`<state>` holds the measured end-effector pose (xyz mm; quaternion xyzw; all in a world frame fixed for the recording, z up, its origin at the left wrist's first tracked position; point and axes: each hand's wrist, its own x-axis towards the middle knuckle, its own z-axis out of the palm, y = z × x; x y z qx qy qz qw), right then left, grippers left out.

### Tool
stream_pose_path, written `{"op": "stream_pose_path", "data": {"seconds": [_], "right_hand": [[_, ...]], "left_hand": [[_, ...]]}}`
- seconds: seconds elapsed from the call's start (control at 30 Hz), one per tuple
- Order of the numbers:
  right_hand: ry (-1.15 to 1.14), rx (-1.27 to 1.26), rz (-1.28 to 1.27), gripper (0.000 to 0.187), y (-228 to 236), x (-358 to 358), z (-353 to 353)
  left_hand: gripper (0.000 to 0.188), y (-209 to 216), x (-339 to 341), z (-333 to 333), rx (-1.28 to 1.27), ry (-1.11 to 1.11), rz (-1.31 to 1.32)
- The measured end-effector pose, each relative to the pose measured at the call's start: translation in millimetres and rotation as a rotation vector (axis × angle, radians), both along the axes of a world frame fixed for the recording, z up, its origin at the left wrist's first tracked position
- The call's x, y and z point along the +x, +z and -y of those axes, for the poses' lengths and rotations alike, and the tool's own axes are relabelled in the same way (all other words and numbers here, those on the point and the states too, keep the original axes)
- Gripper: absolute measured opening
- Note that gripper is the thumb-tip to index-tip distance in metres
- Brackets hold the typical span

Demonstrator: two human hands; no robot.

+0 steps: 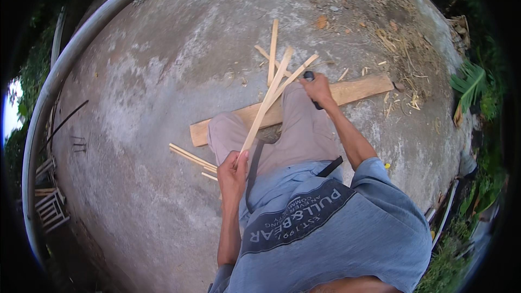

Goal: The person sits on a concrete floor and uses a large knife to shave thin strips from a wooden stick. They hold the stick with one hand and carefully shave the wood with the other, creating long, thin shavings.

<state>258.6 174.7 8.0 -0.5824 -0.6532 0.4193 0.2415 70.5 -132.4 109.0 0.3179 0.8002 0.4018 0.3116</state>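
Note:
My left hand (232, 174) pinches the near end of a long, thin pale wood strip (266, 103). The strip slants forward and away, over my lap and between my knees. My right hand (319, 89) rests by my right knee, closed on a tool with a black grip (309, 76); its working part is hidden, so I cannot tell its kind. Under my legs lies a thick wooden plank (358, 89), running from left to right. Another pale strip (298, 70) crosses beneath the held one near my right knee.
Beyond my knees a loose strip (273, 49) lies on the concrete floor (152, 92). Several thin sticks (190, 156) lie left of my left leg. Wood shavings (396, 43) and dirt are scattered at the far right. A grey pipe (40, 114) curves along the left.

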Motion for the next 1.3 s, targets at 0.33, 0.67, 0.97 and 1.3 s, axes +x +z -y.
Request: {"op": "stream_pose_path", "data": {"seconds": [0.33, 0.67, 0.97, 1.3], "right_hand": [[0.107, -0.15, 0.076, 0.036, -34, -5, 1], [0.669, 0.917, 0.074, 0.045, 89, -62, 54], [0.319, -0.41, -0.226, 0.044, 35, -86, 106], [0.231, -0.306, -0.311, 0.048, 52, -86, 125]], "left_hand": [[0.032, -7, -20, -1, 0.025, 0.009, 0.104], [0.041, 17, -74, -13, -0.142, -0.285, -0.489], [0.029, 21, -55, -49, 0.312, 0.268, -0.514], [0.036, -20, -45, -99, 0.385, 0.159, 0.617]]}}
